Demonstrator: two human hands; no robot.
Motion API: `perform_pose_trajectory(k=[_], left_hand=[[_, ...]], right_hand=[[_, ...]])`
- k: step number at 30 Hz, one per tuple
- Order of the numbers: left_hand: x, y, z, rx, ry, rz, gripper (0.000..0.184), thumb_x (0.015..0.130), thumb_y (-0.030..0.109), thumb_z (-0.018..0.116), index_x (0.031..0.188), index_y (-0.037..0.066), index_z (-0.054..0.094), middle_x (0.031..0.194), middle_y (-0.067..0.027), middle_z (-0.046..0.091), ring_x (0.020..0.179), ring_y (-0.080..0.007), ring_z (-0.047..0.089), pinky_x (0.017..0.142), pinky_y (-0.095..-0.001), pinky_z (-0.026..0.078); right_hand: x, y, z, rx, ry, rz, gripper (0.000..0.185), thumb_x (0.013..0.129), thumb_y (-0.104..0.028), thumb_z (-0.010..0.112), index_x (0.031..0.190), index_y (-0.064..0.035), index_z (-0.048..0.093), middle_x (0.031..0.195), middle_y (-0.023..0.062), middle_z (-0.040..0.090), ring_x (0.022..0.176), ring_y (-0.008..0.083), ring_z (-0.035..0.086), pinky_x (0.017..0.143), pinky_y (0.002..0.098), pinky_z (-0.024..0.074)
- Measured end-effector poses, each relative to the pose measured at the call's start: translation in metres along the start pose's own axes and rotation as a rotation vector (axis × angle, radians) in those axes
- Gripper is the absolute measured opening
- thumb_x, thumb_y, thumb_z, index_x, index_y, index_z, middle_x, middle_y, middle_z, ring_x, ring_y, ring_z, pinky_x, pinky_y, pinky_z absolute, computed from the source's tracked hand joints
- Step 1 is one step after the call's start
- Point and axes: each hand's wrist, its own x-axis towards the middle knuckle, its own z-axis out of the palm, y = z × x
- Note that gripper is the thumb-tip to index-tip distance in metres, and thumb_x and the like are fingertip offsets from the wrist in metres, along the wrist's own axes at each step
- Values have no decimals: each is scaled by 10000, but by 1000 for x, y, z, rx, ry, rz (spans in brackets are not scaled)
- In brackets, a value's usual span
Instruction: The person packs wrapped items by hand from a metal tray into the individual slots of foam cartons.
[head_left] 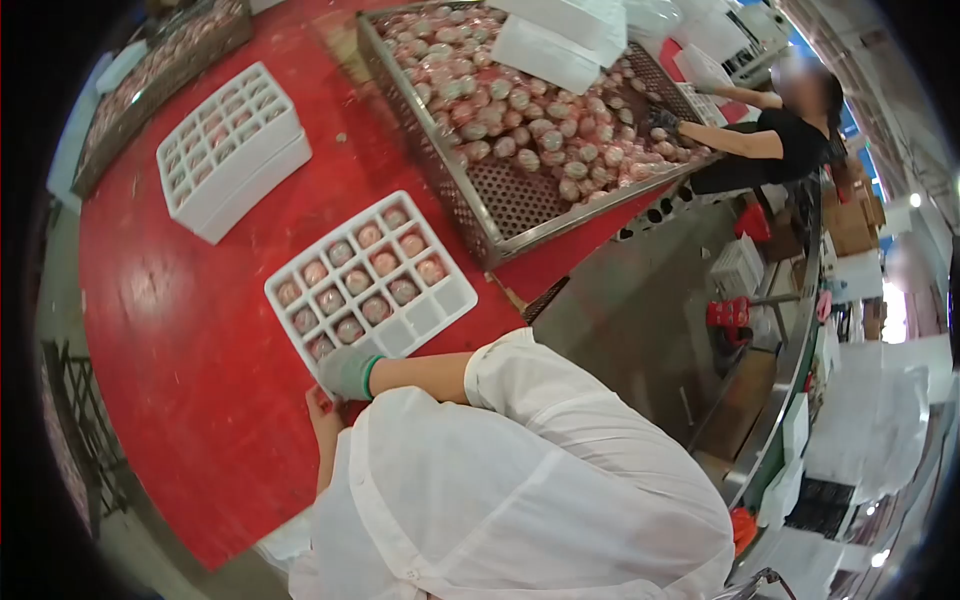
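Note:
A white foam tray [452,297] lies on the red table, divided into square compartments. Many hold round, egg-like pieces [376,309] in clear film with reddish print; several compartments at its right end are bare. My right hand [350,373], in a grey-green glove with a green cuff, rests over the tray's near left corner. Its fingers point down and are mostly hidden. My left hand [322,412], ungloved, is just beside the glove at that corner, fingers bent. Whatever it may hold is hidden.
A large perforated metal bin [487,232] full of wrapped pieces stands ahead, with white foam trays [545,55] on top. Stacked foam trays [245,180] stand at left on the red table [190,400]. A person in black [790,140] reaches into the bin from the right.

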Motion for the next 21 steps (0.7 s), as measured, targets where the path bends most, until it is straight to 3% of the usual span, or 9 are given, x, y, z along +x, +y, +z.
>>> perform_pose_trajectory(k=[1,4,6,9,12,14,17,20,21], left_hand=[[-3,5,1,40,-12,0,429,852,-16,598,1230,108,438,857,-76,579,662,-141,560,554,-264,460],[0,-5,-7,0,-80,44,419,882,29,578,1260,92,407,888,-81,593,614,-127,541,521,-253,436],[-11,7,3,10,-46,22,444,885,26,569,1283,93,384,923,-91,585,640,-129,548,524,-246,439],[-17,18,14,-9,-23,10,466,886,4,551,1304,87,362,947,-109,575,689,-139,566,525,-250,464],[-11,14,2,70,-91,2,478,888,-11,538,1316,75,344,971,-120,565,649,-152,569,529,-266,478],[-19,32,14,35,-82,-32,482,890,-17,533,1314,72,321,951,-118,576,641,-153,567,529,-273,475],[-22,42,13,60,-95,-72,496,888,-19,534,1316,72,300,961,-135,584,647,-166,570,525,-285,471],[-17,46,12,71,-63,-132,562,883,-30,537,1361,96,271,987,-164,588,659,-189,580,535,-293,478],[-20,54,17,54,-37,-173,579,881,-33,538,1373,104,264,997,-172,590,663,-196,585,541,-295,483]], right_hand=[[-12,4,-19,7,-64,-62,286,706,-307,730,860,-66,719,870,163,688,794,339,673,702,434,525],[-62,30,-62,255,329,-254,275,771,-223,669,1016,-99,641,887,135,667,819,328,652,718,414,510],[-99,68,-109,171,502,137,195,776,-184,645,953,-104,652,870,131,659,802,323,639,716,396,505],[-173,177,-173,19,1135,500,169,740,-163,660,865,-52,631,834,147,621,799,327,622,702,409,513],[-244,322,-172,-374,659,995,299,719,-225,690,962,-58,639,1001,162,634,890,342,632,767,421,523],[-265,344,-180,-365,447,1325,295,764,-231,661,1003,-57,648,1038,154,638,958,325,632,809,409,522],[-281,429,-128,-217,607,1442,258,863,-169,523,1040,-44,663,1080,188,635,1027,320,622,829,418,521],[-264,454,-101,-804,514,1535,255,865,-164,490,939,-70,715,1053,185,664,987,287,648,737,414,535],[-270,447,-117,-593,440,1460,254,866,-169,492,931,-73,718,1024,186,673,959,302,657,717,408,536]])
